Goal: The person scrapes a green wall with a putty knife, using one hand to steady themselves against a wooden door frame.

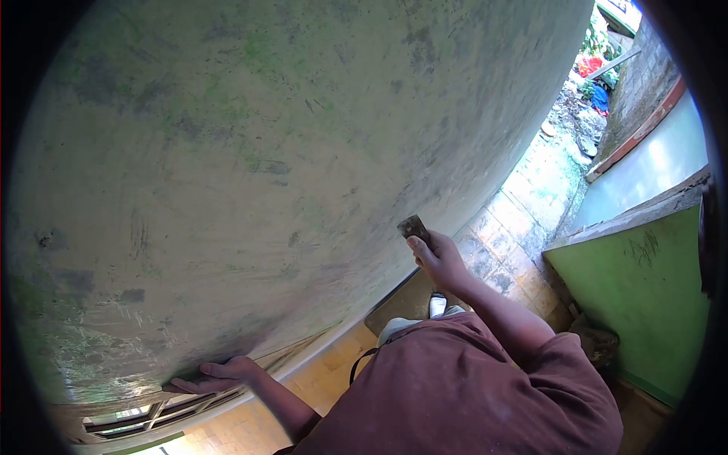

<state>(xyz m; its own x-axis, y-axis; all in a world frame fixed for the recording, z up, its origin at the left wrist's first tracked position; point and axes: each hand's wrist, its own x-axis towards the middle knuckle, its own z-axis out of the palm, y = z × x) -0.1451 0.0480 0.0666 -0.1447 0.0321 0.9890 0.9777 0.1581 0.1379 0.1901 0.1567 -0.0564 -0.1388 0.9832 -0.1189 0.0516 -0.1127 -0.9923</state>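
A large grey-green wall (250,174), worn and patched with scuffs and green stains, fills most of the view. My right hand (441,262) grips a small dark rectangular block (414,229), its flat end sticking out past the thumb and close to the wall's surface. At the lower left, my left hand (221,374) has its fingers stretched out along the wall near its edge, with nothing seen in it. Just beyond those fingers is a slatted wooden opening (155,413).
Yellowish floor tiles (337,360) run beneath, with a brown mat (402,303) by my foot. A green panel (637,296) stands at the right. Farther off, a tiled path (523,220) leads to rubble and plants at the upper right.
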